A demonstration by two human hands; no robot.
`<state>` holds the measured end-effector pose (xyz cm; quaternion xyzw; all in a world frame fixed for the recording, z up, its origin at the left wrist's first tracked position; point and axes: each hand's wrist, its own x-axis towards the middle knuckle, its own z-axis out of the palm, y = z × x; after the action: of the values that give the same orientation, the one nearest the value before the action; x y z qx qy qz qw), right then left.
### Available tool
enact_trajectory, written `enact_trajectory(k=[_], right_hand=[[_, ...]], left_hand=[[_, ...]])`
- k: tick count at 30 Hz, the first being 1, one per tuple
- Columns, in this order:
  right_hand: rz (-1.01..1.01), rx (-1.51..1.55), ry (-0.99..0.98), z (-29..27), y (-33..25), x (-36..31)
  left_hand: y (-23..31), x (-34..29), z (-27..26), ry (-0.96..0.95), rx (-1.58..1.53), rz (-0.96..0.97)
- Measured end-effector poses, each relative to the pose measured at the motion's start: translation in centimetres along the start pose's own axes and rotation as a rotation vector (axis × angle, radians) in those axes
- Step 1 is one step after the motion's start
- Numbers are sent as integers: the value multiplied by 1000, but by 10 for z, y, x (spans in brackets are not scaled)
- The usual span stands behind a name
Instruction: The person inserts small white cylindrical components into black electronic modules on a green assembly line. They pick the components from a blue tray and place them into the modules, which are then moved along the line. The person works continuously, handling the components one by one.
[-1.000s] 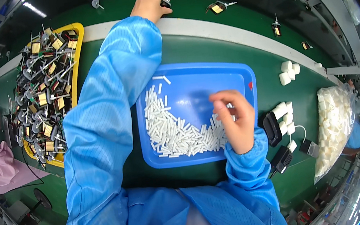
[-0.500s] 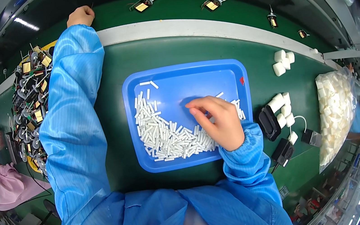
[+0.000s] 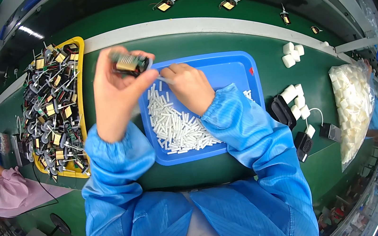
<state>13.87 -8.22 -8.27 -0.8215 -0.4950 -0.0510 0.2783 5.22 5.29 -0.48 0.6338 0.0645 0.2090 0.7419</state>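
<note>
My left hand (image 3: 119,96) grips a small electronic assembly (image 3: 130,64) with a green board, a tan block and a thin pale stem (image 3: 165,80). It holds this over the left far corner of a blue tray (image 3: 258,104). My right hand (image 3: 189,87) is closed in a pinch at the end of that stem, and its fingers hide whether a tube sits between them. Short white tubes (image 3: 175,124) lie heaped in the tray's left and near parts, below my right hand.
On the left, a yellow tray (image 3: 82,74) is piled with similar assemblies (image 3: 57,111). More lie along a green strip (image 3: 228,19) beyond a white rail (image 3: 195,24). White foam pieces (image 3: 291,54), black devices (image 3: 284,112) and a foam-filled bag (image 3: 352,106) stand right. A co-worker's pink sleeve (image 3: 5,192) shows far left.
My left hand has come back from the green strip, now with an assembly in it. My right hand has moved up and left to meet it.
</note>
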Motion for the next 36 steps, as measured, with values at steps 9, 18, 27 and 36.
enact_trajectory(k=[9, 18, 27, 36], right_hand=[[417, 837, -10, -76, -9, -26], [453, 1413, 237, -112, -36, -60], [356, 928, 97, -107, -38, -46], [232, 716, 3, -104, -26, -41]], left_hand=[[-6, -63, 1, 8, -278, -42], [-13, -72, 7, -82, -153, 32], [-2, -58, 17, -172, 87, 57], [-9, -46, 21, -290, 225, 137]])
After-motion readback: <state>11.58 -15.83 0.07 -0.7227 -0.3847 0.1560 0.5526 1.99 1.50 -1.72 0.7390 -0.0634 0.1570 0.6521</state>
